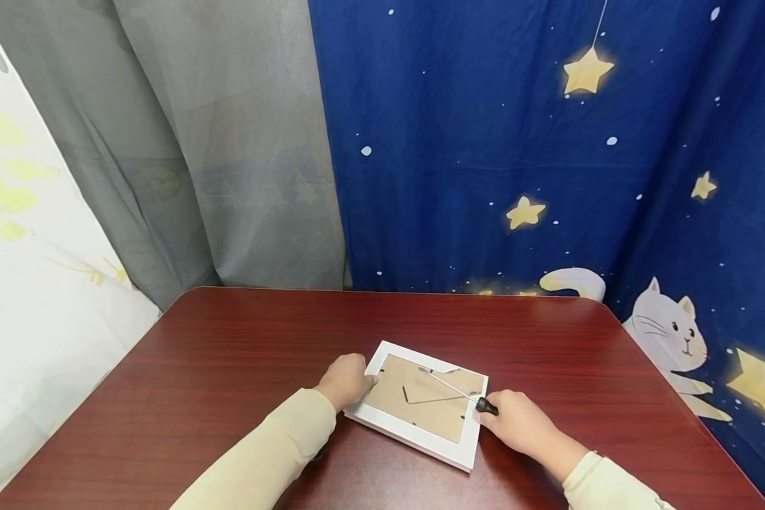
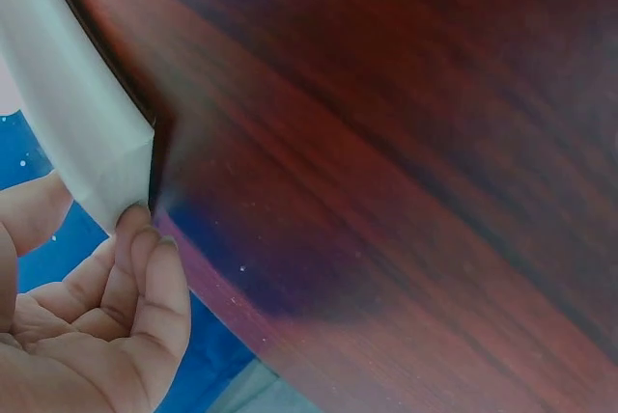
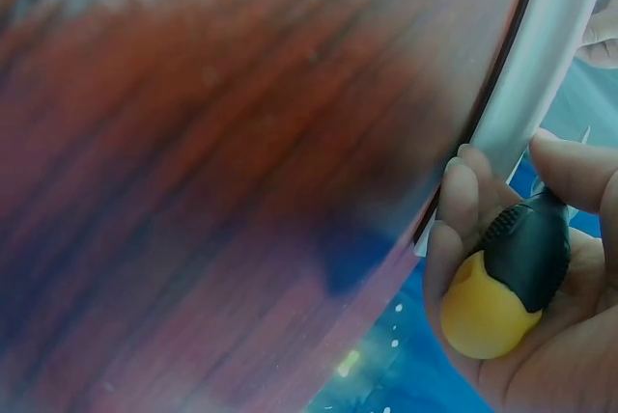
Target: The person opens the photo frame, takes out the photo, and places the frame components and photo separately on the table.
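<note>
A white picture frame (image 1: 414, 443) lies face down on the table, its brown backing board (image 1: 392, 375) upward. Small dark tabs line the board's edges, and a thin dark outline crosses its middle. At the frame's left side my left hand (image 1: 346, 382) grips the edge, thumb on top; the left wrist view shows its curled fingers (image 2: 150, 268) against the frame's corner. My right hand (image 1: 516, 419) holds a screwdriver (image 1: 486, 406) at the right edge, its metal shaft slanting over the board. In the right wrist view the screwdriver's black and yellow handle (image 3: 526, 254) sits in the palm, fingertips against the frame's side.
The reddish-brown wooden table (image 1: 261, 333) reaches back to a grey curtain (image 1: 255, 177) and a dark blue curtain (image 1: 433, 177) printed with stars and a white cat. White patterned cloth (image 1: 44, 319) hangs on the left.
</note>
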`<state>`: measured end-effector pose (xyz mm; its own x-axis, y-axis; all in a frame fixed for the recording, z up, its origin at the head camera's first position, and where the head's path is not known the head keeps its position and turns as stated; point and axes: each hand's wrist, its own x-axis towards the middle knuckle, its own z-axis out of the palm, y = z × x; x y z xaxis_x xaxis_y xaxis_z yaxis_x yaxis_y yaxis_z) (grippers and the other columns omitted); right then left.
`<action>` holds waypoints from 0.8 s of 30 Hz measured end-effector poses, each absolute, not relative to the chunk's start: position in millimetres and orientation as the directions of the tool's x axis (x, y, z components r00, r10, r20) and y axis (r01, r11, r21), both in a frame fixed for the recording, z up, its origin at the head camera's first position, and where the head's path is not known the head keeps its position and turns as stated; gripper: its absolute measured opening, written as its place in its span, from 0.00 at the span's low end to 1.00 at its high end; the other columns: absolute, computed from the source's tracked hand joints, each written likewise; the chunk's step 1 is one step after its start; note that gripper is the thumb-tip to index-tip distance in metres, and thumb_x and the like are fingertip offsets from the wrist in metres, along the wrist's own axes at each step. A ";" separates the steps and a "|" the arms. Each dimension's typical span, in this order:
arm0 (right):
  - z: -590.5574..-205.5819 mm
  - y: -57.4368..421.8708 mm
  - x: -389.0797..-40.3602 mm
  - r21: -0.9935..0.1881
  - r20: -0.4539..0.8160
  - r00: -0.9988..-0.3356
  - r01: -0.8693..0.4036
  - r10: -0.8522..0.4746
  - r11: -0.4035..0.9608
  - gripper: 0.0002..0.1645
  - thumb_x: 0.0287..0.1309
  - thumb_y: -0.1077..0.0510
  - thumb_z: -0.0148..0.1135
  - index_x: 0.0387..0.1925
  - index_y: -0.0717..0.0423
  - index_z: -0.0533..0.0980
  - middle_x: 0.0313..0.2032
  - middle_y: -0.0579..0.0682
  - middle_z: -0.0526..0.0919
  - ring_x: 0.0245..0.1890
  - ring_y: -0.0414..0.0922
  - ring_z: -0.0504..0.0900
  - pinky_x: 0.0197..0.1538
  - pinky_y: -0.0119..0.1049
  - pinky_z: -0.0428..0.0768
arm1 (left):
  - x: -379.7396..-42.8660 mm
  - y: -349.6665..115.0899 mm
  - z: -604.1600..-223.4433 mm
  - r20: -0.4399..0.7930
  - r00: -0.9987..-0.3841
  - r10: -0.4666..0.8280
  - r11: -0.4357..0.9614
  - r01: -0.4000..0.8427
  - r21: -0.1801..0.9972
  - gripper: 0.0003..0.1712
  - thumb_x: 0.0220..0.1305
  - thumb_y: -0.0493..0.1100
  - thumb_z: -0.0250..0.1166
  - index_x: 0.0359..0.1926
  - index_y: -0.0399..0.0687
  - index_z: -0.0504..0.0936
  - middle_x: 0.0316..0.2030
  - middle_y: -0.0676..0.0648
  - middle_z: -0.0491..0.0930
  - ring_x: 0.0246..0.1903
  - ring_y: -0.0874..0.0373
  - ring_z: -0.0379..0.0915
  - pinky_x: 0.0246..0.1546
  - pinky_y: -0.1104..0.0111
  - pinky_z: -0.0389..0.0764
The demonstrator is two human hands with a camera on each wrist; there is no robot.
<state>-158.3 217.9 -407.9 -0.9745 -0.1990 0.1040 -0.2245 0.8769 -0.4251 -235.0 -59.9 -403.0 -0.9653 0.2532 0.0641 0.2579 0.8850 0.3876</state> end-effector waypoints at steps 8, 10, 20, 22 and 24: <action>-408.4 217.8 -163.0 -0.416 0.109 -0.975 -0.224 -0.196 0.882 0.19 0.52 0.58 0.69 0.15 0.50 0.68 0.14 0.40 0.58 0.18 0.39 0.61 0.25 0.33 0.61 | -228.6 -60.3 -400.8 0.048 -0.972 0.228 0.891 0.229 0.392 0.14 0.57 0.42 0.70 0.26 0.36 0.77 0.21 0.44 0.75 0.24 0.55 0.68 0.31 0.60 0.76; -407.8 217.7 -164.0 -0.417 0.109 -0.975 -0.221 -0.193 0.882 0.18 0.52 0.58 0.69 0.15 0.50 0.69 0.14 0.40 0.58 0.18 0.39 0.61 0.25 0.33 0.61 | -227.2 -60.5 -400.1 0.042 -0.974 0.221 0.893 0.220 0.392 0.14 0.57 0.43 0.69 0.27 0.36 0.77 0.21 0.44 0.75 0.24 0.55 0.68 0.31 0.60 0.76; -405.3 217.9 -170.0 -0.421 0.086 -0.980 -0.199 -0.180 0.885 0.18 0.54 0.58 0.68 0.16 0.51 0.69 0.13 0.41 0.58 0.17 0.39 0.58 0.24 0.32 0.58 | -221.0 -60.9 -397.1 0.053 -0.976 0.214 0.894 0.217 0.392 0.14 0.57 0.43 0.69 0.24 0.37 0.76 0.20 0.45 0.74 0.23 0.55 0.69 0.30 0.61 0.76; -405.3 218.4 -171.3 -0.420 0.079 -0.980 -0.198 -0.181 0.886 0.19 0.55 0.57 0.67 0.15 0.51 0.69 0.13 0.41 0.57 0.17 0.39 0.57 0.24 0.32 0.57 | -220.3 -61.0 -397.2 0.055 -0.976 0.212 0.894 0.216 0.391 0.14 0.57 0.43 0.69 0.24 0.37 0.76 0.21 0.44 0.75 0.24 0.54 0.70 0.30 0.60 0.76; -405.3 218.8 -172.7 -0.418 0.076 -0.980 -0.199 -0.184 0.886 0.19 0.55 0.58 0.67 0.15 0.51 0.68 0.13 0.41 0.57 0.17 0.39 0.57 0.24 0.31 0.57 | -219.4 -61.2 -397.6 0.059 -0.976 0.210 0.895 0.216 0.389 0.15 0.56 0.43 0.69 0.24 0.36 0.76 0.21 0.43 0.75 0.24 0.54 0.71 0.31 0.60 0.76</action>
<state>-172.7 218.8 -405.3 -0.9800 -0.1838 0.0764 -0.1988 0.8864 -0.4180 -219.4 -61.2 -397.6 -0.9758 0.2105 0.0586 0.2165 0.8954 0.3891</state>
